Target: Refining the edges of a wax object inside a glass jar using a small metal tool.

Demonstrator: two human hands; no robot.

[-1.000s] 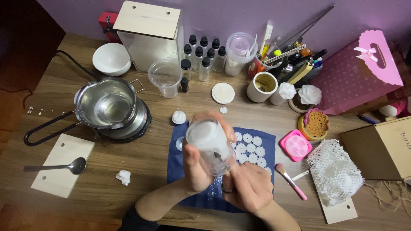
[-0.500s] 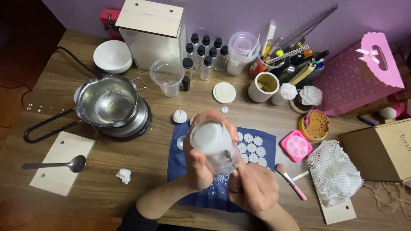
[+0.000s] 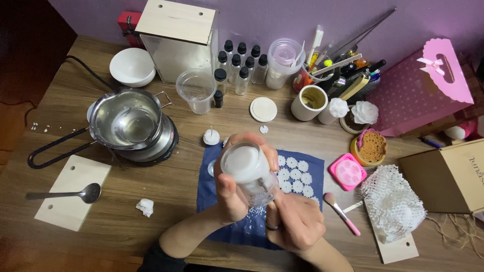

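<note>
- While the left hand (image 3: 233, 194) clenches its grip round a clear glass jar (image 3: 249, 173) tilted toward the camera, the jar hangs over the blue cloth (image 3: 212, 194) near the middle of the bench (image 3: 101, 236).
- White wax fills the jar.
- Right hand (image 3: 297, 221) sits just beneath the jar, fingers curled at its lower end; whether it grasps anything I cannot tell.
- Left of the cloth stands a steel pot (image 3: 128, 121); a pink brush (image 3: 342, 213) lies to the right.
</note>
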